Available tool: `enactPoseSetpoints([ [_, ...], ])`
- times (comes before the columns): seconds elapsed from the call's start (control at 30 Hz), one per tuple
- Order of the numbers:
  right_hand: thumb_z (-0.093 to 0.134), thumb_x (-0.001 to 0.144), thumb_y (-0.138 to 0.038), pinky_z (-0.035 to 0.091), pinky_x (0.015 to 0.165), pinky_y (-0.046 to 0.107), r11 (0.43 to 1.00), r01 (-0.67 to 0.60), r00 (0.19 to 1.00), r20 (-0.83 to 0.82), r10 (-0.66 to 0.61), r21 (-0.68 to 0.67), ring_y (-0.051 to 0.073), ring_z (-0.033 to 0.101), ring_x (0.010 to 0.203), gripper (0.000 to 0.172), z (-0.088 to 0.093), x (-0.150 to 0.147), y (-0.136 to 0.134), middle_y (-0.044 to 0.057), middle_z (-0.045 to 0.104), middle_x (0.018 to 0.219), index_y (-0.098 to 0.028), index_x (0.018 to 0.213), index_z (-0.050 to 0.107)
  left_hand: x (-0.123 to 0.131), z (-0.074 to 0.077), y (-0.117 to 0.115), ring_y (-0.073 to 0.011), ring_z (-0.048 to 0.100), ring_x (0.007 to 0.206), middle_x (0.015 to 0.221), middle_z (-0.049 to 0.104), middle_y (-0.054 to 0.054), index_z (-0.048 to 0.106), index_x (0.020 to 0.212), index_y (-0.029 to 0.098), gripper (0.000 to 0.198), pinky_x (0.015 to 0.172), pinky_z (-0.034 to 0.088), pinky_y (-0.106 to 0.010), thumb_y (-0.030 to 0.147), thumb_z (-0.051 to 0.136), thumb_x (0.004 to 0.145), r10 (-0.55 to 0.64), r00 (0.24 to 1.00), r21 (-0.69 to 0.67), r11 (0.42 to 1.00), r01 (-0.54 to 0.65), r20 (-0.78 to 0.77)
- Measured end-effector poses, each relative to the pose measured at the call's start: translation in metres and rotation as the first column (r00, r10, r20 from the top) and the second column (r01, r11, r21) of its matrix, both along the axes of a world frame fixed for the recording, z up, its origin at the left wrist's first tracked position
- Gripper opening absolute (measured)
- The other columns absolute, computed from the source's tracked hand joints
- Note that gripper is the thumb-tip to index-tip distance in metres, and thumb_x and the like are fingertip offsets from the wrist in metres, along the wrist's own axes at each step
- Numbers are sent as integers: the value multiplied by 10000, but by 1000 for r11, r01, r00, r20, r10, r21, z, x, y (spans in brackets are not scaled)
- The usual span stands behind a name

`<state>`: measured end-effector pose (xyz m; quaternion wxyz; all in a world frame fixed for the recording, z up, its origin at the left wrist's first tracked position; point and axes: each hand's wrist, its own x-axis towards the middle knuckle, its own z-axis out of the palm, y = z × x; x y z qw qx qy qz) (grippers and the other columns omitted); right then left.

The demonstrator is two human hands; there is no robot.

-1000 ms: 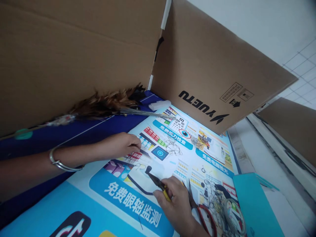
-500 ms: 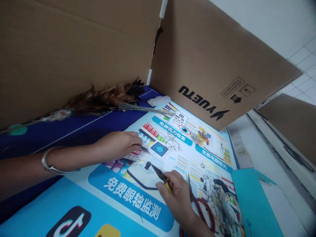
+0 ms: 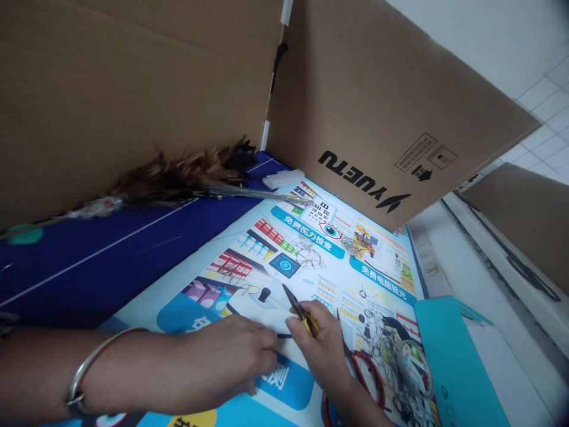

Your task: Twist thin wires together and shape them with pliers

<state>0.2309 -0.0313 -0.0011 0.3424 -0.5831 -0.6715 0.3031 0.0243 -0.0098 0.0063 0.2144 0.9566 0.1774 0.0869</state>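
My right hand (image 3: 323, 344) is closed around needle-nose pliers (image 3: 291, 299) with yellow and black handles. Their jaws point up and to the left, apart from any other thing. My left hand (image 3: 235, 359), its wrist in a silver bangle (image 3: 89, 370), reaches low over the printed sheet (image 3: 146, 308). Its fingers are bent down and pressed together; whatever they pinch is hidden. Further up the sheet lies a small bent wire (image 3: 255, 290). Scissors with red handles (image 3: 379, 379) rest just right of my right hand, partly covered by it.
A heap of wire rings and small metal parts (image 3: 386, 362) lies at the right, with a roll (image 3: 414, 369) on it. Beyond are a bundle of straight wires (image 3: 262, 193), brown feathers (image 3: 178, 172) and a tall cardboard wall (image 3: 368, 107). A teal box (image 3: 457, 356) stands right.
My left hand has come down and toward me, from the middle of the sheet to its lower lettering. The pliers now point more upward; my right hand has barely moved.
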Motion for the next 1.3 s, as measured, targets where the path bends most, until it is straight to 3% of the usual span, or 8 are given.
enactPoseSetpoints([
  [0.17,649,830,-341,471,680,271,1000,-7,1000,5,7,14,167,575,738,189,-1,-1,1,30,617,809,-177,918,678,2,-15,-1,-209,653,708,777,687,-36,650,729,202,145,556,401,-298,64,629,765,5,997,65,998,-10,71],
  [0.33,655,827,-332,476,680,264,998,-1,1000,14,0,62,162,583,737,170,-4,0,0,25,630,813,-185,913,665,-1,-17,1,-206,643,704,779,681,-39,659,755,214,131,579,418,-294,96,616,794,3,995,69,998,-10,99],
  [0.5,654,834,-360,472,680,269,998,-14,1000,9,14,67,172,589,760,206,-6,1,0,35,628,831,-180,932,665,-3,-21,4,-206,646,729,875,695,-50,684,962,229,232,609,443,-292,86,605,799,104,991,92,990,-111,82],
  [0.6,652,836,-367,467,677,273,998,-22,1000,8,22,50,174,585,756,224,-6,1,0,37,621,827,-171,943,666,-3,-24,4,-211,648,700,839,690,-42,685,977,235,287,576,436,-302,48,584,784,117,993,135,984,-119,25],
  [0.9,645,834,-346,458,669,275,998,-24,1000,11,23,52,175,580,748,215,-6,1,1,38,607,816,-159,939,661,3,-18,0,-257,679,699,840,719,-76,680,863,170,214,537,431,-335,23,601,729,86,991,200,978,-65,-102],
  [1.13,652,838,-367,454,656,270,999,-35,999,13,35,23,176,579,744,227,-8,3,1,34,599,811,-166,944,663,0,-19,-11,-220,662,801,937,725,-94,676,991,165,263,720,488,-324,20,568,800,126,991,263,959,-108,-53],
  [1.3,643,851,-377,455,661,278,998,-45,999,22,44,44,178,576,739,231,-10,4,1,38,597,804,-164,940,663,-1,-14,-12,-231,650,837,968,721,-108,676,1045,162,273,732,484,-332,49,580,816,100,994,324,942,-83,-36],
])
